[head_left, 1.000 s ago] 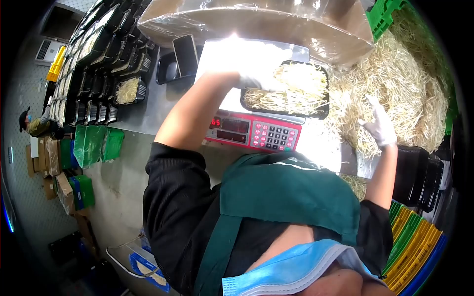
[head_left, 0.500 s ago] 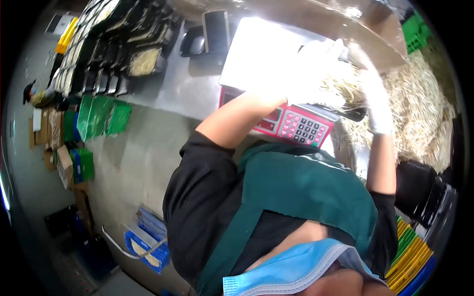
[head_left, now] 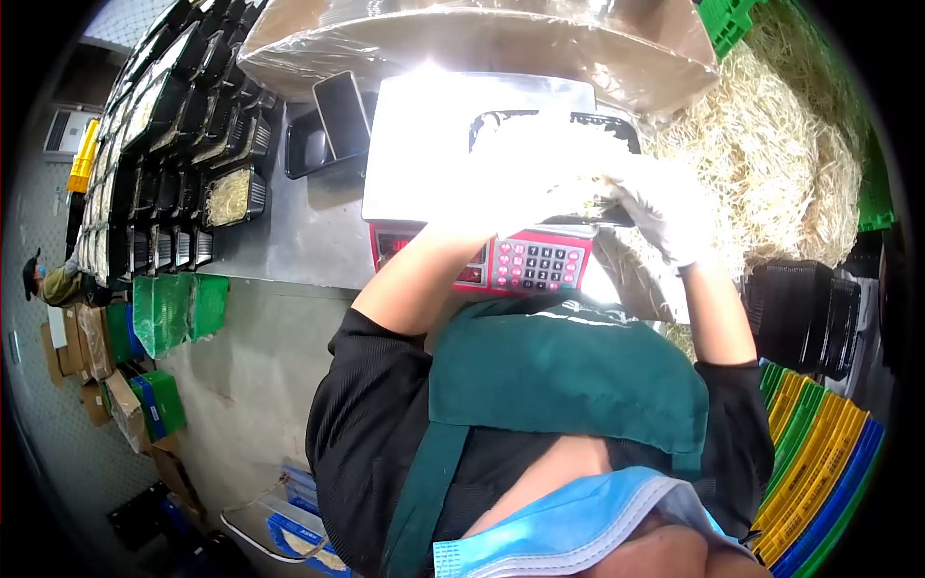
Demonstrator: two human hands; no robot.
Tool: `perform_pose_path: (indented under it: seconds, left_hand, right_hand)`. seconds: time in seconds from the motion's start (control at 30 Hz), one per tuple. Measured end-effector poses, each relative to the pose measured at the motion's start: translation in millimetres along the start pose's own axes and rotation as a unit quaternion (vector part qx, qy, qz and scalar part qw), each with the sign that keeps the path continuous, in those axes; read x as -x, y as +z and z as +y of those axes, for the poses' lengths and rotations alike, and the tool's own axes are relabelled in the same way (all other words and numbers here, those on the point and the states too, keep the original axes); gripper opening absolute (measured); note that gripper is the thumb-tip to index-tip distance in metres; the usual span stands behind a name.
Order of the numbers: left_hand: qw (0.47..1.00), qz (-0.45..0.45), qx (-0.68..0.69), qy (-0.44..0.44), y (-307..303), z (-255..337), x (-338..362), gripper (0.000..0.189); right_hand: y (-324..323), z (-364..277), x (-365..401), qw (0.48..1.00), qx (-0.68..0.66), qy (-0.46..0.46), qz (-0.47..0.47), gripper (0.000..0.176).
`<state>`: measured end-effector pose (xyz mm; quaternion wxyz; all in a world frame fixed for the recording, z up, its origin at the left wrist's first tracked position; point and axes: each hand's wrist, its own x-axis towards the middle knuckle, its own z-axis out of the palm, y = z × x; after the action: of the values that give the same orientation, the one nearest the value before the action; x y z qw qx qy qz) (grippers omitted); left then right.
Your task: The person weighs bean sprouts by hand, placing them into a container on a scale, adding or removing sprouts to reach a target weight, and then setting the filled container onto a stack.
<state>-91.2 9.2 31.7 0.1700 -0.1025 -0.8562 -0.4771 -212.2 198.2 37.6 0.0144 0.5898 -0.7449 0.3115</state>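
Both gloved hands meet over the black tray (head_left: 489,119) that sits on the steel platform of the scale (head_left: 424,144), toward the platform's 3 o'clock side. The left hand (head_left: 525,173) lies across the middle of the tray on top of the bean sprouts (head_left: 588,196) in it. Strong glare washes the glove out, so I cannot tell whether its fingers are spread or closed. The right hand (head_left: 665,207) comes in from 4 o'clock and rests at the tray's near right corner, its fingers bent toward the left hand and touching it. Whether they pinch the sprouts, the rim, or nothing cannot be told. The scale's red keypad (head_left: 525,262) shows just below the hands at 6 o'clock. At 3 o'clock from the scale a big heap of loose sprouts (head_left: 780,144) covers the table, and a stack of empty black trays (head_left: 800,313) stands at 4 o'clock. At 12 o'clock a cardboard box (head_left: 482,39) wrapped in clear film leans over the platform. Just beside the scale at 9 o'clock lies a dark flat rectangular thing (head_left: 342,111), and further that way are rows of filled trays (head_left: 231,193). Coloured crates (head_left: 819,462) are stacked at 5 o'clock, and another person (head_left: 48,279) stands far off at 8 o'clock.
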Motion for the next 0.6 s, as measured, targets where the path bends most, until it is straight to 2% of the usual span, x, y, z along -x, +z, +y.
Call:
perform_pose_path:
  seconds: [0.03, 0.07, 0.1, 0.13, 0.17, 0.2, 0.23, 0.27, 0.3, 0.37, 0.43, 0.5, 0.53, 0.57, 0.6]
  left_hand:
    - [0.987, -0.044, -0.153, 0.012, -4, 8, -5, 0.030]
    - [0.985, -0.008, -0.170, 0.019, -3, 12, -6, 0.030]
    - [0.986, -0.017, -0.166, 0.027, -2, 7, -4, 0.030]
    - [0.990, -0.018, -0.143, 0.011, 1, -4, 2, 0.032]
    - [0.993, -0.022, -0.118, -0.005, 5, -15, 6, 0.033]
    - [0.979, 0.016, 0.186, -0.081, 11, -18, 8, 0.038]
    - [0.978, 0.002, 0.194, -0.077, 9, -14, 6, 0.038]
    - [0.997, -0.014, -0.065, -0.034, 3, -9, 4, 0.038]
    - [0.947, -0.027, -0.321, 0.016, -1, -6, 2, 0.037]
    - [0.941, -0.014, -0.337, 0.028, 1, -9, 1, 0.036]
    - [0.934, 0.001, -0.356, 0.027, 3, -11, 4, 0.036]
    - [0.954, -0.021, -0.295, -0.049, 4, -12, 3, 0.038]
    - [0.948, -0.023, -0.316, -0.043, 4, -1, -1, 0.043]
    - [0.946, -0.024, -0.320, -0.044, 6, 4, -1, 0.043]
    - [0.951, -0.027, -0.304, -0.045, 8, 8, -2, 0.046]
  right_hand:
    - [7, 10, 10, 0.998, -0.044, 0.034, -0.012, 0.028]
    - [15, 19, 18, 0.941, -0.294, 0.154, 0.060, 0.023]
    - [-5, 22, 18, 0.994, -0.051, 0.049, 0.085, 0.022]
    - [-11, 30, 31, 0.947, -0.257, 0.142, 0.130, 0.024]
    - [-16, 40, 47, 0.847, -0.448, 0.225, 0.175, 0.027]
    - [-22, 55, 66, 0.845, -0.441, 0.235, 0.188, 0.027]
    - [-25, 72, 86, 0.929, -0.264, 0.233, 0.113, 0.034]
    - [-25, 84, 108, 0.971, -0.079, 0.223, 0.025, 0.041]
    - [-21, 85, 135, 0.968, -0.078, 0.235, 0.031, 0.041]
    - [-1, 74, 185, 0.958, 0.183, 0.190, 0.114, 0.061]
    - [36, 56, 221, 0.923, -0.014, 0.317, 0.216, 0.083]
    - [56, 27, 218, 0.946, 0.125, 0.288, 0.080, 0.092]
    - [69, 19, 211, 0.949, 0.150, 0.276, 0.010, 0.090]
    - [79, 15, 198, 0.950, 0.146, 0.275, 0.012, 0.090]
    - [86, 16, 176, 0.924, 0.330, 0.192, 0.007, 0.088]
